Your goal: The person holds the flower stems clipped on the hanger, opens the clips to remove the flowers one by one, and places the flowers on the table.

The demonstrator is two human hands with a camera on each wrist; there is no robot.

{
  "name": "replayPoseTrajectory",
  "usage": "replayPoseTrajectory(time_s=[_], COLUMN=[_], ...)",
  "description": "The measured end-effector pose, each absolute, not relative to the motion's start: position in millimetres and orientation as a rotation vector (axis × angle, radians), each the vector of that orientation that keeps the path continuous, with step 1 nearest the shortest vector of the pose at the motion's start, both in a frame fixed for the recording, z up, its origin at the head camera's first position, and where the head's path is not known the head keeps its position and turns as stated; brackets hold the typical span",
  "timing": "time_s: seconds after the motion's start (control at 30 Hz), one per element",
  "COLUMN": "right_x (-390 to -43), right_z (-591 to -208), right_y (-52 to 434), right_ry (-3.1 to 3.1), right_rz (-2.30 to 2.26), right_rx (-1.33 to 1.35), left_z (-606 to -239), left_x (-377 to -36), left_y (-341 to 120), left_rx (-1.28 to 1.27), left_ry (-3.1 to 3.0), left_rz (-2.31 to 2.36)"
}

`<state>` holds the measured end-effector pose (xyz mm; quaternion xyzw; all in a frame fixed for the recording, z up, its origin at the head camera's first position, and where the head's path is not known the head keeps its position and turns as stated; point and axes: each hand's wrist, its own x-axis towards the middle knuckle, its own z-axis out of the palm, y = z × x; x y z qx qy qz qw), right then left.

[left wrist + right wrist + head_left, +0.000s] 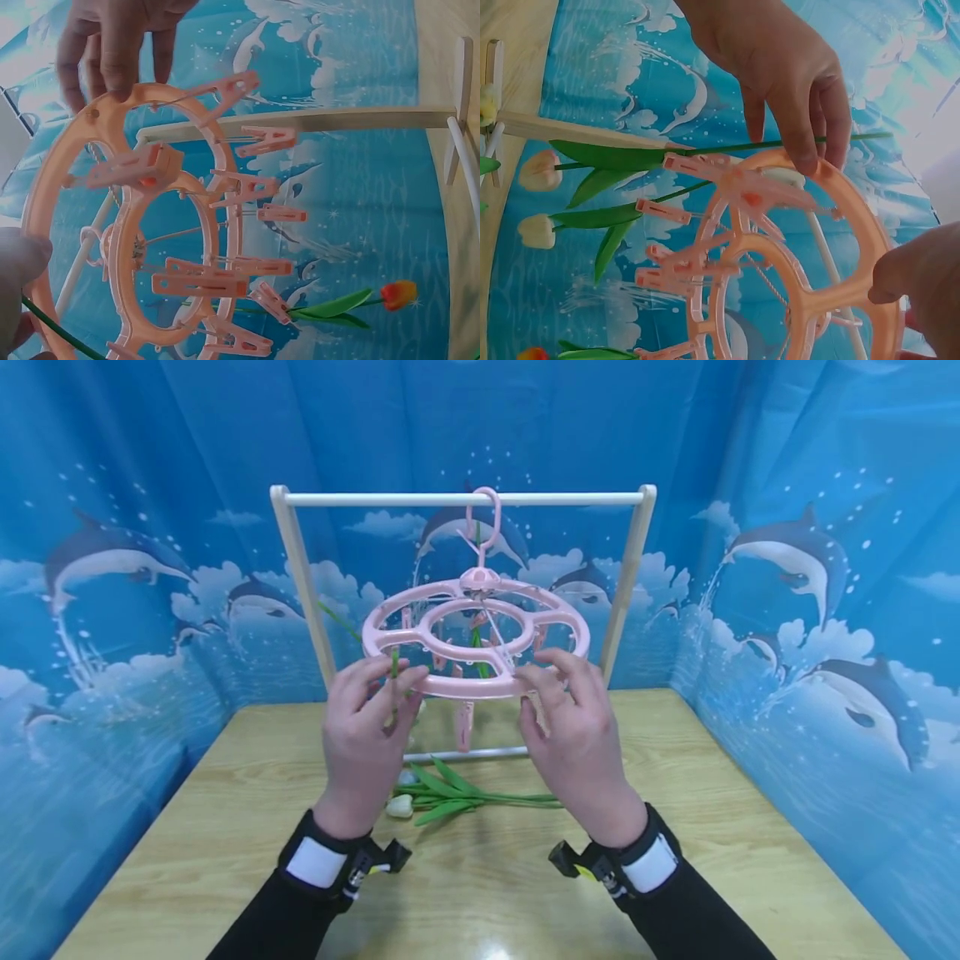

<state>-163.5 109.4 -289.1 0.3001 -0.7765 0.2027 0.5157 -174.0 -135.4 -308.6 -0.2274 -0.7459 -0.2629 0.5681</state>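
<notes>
- Your left hand [365,727] pinches a thin green stem [394,664] between thumb and fingertips, right at the near rim of the pink peg hanger [475,639], at about 7 o'clock on the ring.
- Your right hand [577,735] rests on the same rim at about 5 o'clock, fingers bent over the edge; beneath it, whether it squeezes a peg cannot be told from these views.
- That peg hanger hangs by its hook from the white rail of a wooden rack [303,585] standing at the 12 o'clock side of the tabletop [750,827].
- Handling, as a judgement: the stem looks slender, light and bendy, likely artificial, so take it low on the bare stalk and not by a leaf. The ring looks stiff but swings freely from its hook, so it probably wants steadying at the rim while a peg [274,138] is pressed open.
- Counts: one peg hanger of two concentric rings; one rack; at least ten pink pegs show from below in the left wrist view, others hidden.
- Flowers: a small bundle lies on the tabletop at 6 o'clock from the rack, with two cream tulip heads [538,171] showing in the right wrist view; one orange tulip [397,294] shows in the left wrist view.
</notes>
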Motion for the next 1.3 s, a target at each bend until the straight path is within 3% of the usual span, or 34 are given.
replayPoseTrajectory(time_s=[0.73,1.3], right_x=[-168.1,-169.6], right_z=[-291.6,-292.9], right_y=[104.1,109.4], right_ry=[-1.795,-1.82], right_rz=[0.512,0.555], right_rx=[0.762,0.758], left_z=[-306.3,-306.4], left_x=[-171.2,-175.4], left_y=[-122.7,-136.8], left_rx=[-0.758,-0.595], left_ry=[-1.657,-1.797], left_rz=[-0.629,-0.608])
